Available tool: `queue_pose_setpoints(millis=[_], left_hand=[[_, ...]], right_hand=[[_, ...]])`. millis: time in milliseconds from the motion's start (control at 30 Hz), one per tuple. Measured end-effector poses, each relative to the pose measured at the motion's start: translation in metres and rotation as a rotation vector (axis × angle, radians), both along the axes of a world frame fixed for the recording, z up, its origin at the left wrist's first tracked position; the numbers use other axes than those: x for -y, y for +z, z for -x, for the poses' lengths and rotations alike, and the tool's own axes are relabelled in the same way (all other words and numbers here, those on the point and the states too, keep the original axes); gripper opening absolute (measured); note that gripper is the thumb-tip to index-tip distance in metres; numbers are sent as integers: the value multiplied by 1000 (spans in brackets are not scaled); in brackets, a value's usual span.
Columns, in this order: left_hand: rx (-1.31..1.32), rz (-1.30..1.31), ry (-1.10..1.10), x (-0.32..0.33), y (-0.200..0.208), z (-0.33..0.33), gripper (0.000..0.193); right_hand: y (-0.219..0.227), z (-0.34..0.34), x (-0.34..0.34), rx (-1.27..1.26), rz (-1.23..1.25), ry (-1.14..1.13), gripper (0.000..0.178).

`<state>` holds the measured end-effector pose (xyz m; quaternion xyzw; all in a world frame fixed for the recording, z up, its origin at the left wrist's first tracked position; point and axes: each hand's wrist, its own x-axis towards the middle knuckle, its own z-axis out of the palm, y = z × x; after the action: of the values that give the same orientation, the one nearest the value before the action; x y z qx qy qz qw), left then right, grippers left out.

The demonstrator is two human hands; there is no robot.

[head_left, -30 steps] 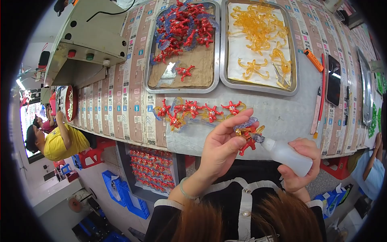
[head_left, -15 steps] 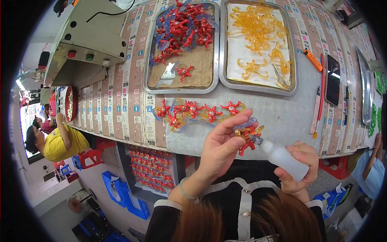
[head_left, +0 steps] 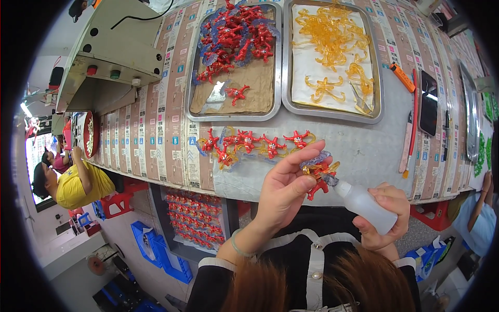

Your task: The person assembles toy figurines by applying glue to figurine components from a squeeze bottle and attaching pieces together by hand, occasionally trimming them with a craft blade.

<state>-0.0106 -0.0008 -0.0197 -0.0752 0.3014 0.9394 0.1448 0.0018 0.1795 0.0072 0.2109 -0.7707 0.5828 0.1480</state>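
Between its thumb and fingers, my left hand (head_left: 286, 187) grips a small toy figure (head_left: 318, 176) with red, clear purple and clear yellow parts. Closed around a translucent white squeeze bottle (head_left: 370, 208) is my right hand (head_left: 387, 214). The bottle's tip touches or nearly touches the figure's lower side; which of these cannot be told. Just beyond my left hand lies a row of similar red figures (head_left: 248, 141) with yellow and purple parts. A metal tray (head_left: 189, 99) farther off bears a heap of red and purple figures. Clear yellow pieces (head_left: 332, 34) fill another metal tray (head_left: 382, 99).
At the right lie an orange cutter (head_left: 403, 78), a black phone (head_left: 429, 104) and a thin red tool (head_left: 414, 119). A metal box with buttons (head_left: 117, 52) stands on the left. Below the table edge sits a crate of assembled figures (head_left: 195, 218). People work on both sides.
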Motion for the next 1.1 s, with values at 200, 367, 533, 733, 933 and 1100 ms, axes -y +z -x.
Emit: queue_pose_setpoints(millis=[200,367,533,733,933,1100], left_hand=[[-7,6,-10,0,0,1,38],[-25,-4,-4,0,0,1,38],[-13,1,-5,0,2,1,38],[-8,4,-4,0,2,1,37],[2,-62,-49,8,-1,3,34],[-10,-64,-28,6,1,1,35]], right_hand=[[0,0,-1,7,6,1,51],[1,0,-1,-1,-3,0,51],[1,0,-1,7,1,3,51],[0,1,-2,5,-25,3,51],[-6,-7,-7,17,213,-102,54],[-3,-8,-3,204,330,-247,54]])
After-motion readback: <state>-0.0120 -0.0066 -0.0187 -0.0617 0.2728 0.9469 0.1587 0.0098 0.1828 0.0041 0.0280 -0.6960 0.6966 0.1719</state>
